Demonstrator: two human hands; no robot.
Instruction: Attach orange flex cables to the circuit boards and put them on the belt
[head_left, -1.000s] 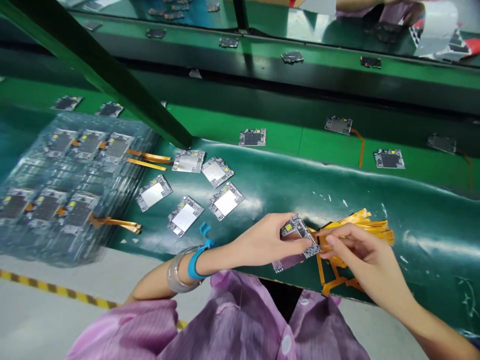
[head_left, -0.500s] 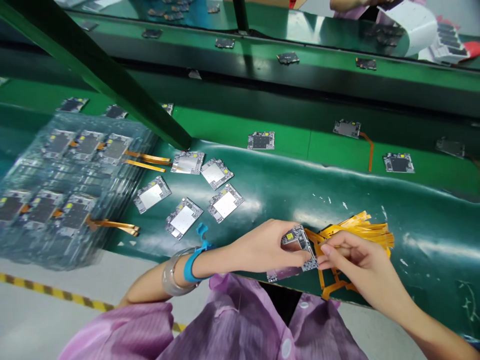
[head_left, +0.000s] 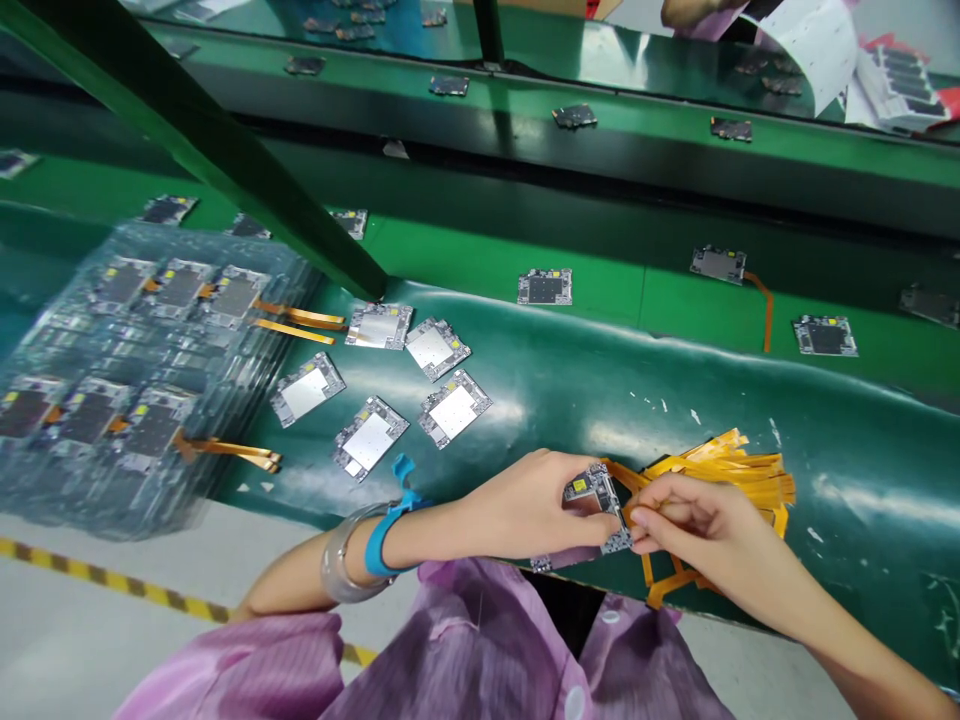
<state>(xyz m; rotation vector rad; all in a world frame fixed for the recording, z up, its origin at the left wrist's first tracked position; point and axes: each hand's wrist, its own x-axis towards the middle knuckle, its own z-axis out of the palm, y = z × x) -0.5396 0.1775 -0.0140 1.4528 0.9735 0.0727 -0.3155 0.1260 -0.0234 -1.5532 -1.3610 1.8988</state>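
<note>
My left hand point(head_left: 525, 505) grips a circuit board point(head_left: 602, 502) between thumb and fingers, tilted above the table's front edge. The board has a yellow square and a shiny metal plate, partly covered by my thumb. At the board's right edge, my right hand point(head_left: 694, 525) is pinched on an orange flex cable point(head_left: 627, 474), its end hidden by the fingertips. Beneath and behind my right hand lies a pile of orange flex cables point(head_left: 739, 468). A blue wrist strap point(head_left: 381, 545) and a clear bangle circle my left wrist.
Several loose circuit boards point(head_left: 371, 438) lie left of my hands. A stack of clear plastic trays point(head_left: 169, 345) bears boards with orange cables. Beyond runs a green conveyor belt point(head_left: 450, 265) carrying boards. A slanted green post point(head_left: 247, 170) crosses the left side. Across the line, another person's arm point(head_left: 686, 12) shows.
Boards on the near belt have shifted right. My right fingers have closed in slightly at the board's edge. My left hand keeps its hold. Across the line, a white sheet has moved a little.
</note>
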